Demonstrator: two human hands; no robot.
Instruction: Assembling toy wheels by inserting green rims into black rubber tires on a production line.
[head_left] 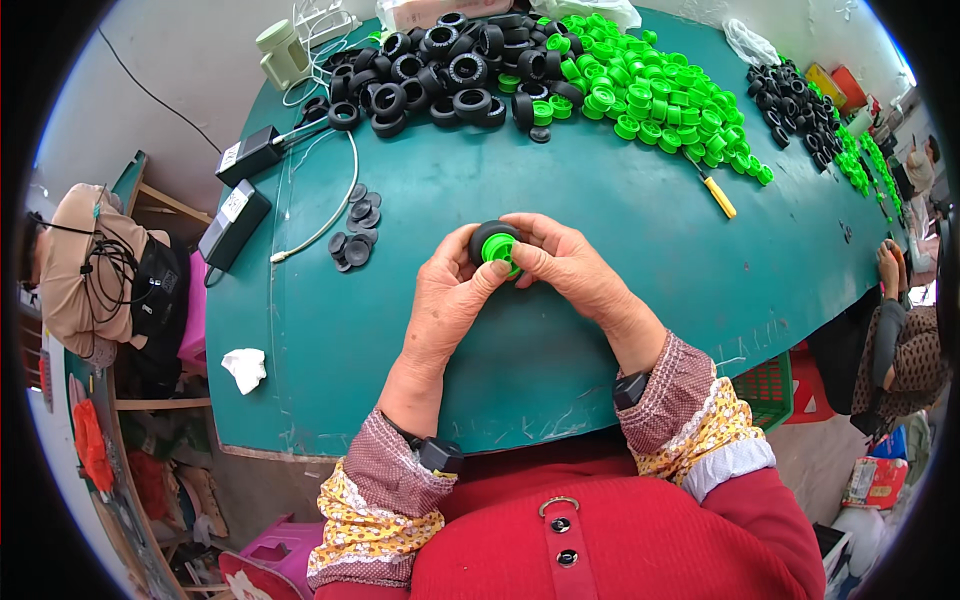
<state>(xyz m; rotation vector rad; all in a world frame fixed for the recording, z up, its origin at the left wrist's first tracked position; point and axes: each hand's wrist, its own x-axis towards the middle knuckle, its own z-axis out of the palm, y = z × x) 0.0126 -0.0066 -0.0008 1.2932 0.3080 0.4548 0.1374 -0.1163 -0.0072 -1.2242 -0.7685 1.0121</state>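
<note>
Both of my hands close around a small black toy tyre (pixel 481 236) with a bright green wheel hub (pixel 497 249) at its opening. My left hand (pixel 450 285) grips it from the left, its thumb on the hub's lower edge. From the right, my right hand (pixel 572 263) holds the same wheel, thumb pressed against the green hub. Whether the hub sits fully inside the tyre I cannot tell. A heap of loose black tyres (pixel 467 70) lies at the far side of the table, with a pile of green hubs (pixel 660 95) to its right.
Black discs (pixel 357 250) lie left of my hands, near a pale cable (pixel 345 200) and two black power adapters (pixel 235 222). A yellow-handled screwdriver (pixel 719 197) rests at the right. White crumpled tissue (pixel 244 369) is near the left edge. Another person (pixel 900 330) sits at the far right.
</note>
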